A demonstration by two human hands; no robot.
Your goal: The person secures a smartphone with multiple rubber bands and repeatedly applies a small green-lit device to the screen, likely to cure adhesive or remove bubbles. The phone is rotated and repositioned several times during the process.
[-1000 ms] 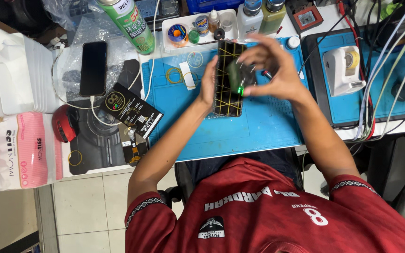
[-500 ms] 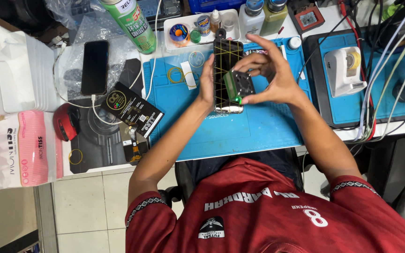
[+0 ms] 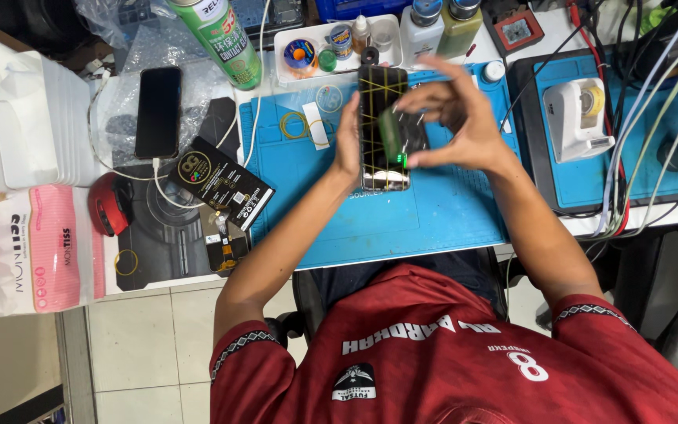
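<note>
A dark phone [image 3: 382,126] crossed by thin yellow lines is held above the blue work mat [image 3: 402,220]. My left hand [image 3: 347,145] grips the phone's left edge. My right hand [image 3: 457,118] pinches a small dark device [image 3: 392,135] with a green light against the phone's face, its other fingers spread above. The phone's right edge is partly hidden by my right hand.
A white tray [image 3: 390,55] of small jars and bottles stands just beyond the phone. A green spray can [image 3: 221,35], a second phone [image 3: 158,110] on a cable, a black box [image 3: 221,184] and a pink tissue pack [image 3: 41,251] lie left. A white tape dispenser [image 3: 578,114] and cables [image 3: 629,157] are on the right.
Both hands have carried the phone away from me, from the middle of the mat toward the tray. The small device has stayed against the phone's face.
</note>
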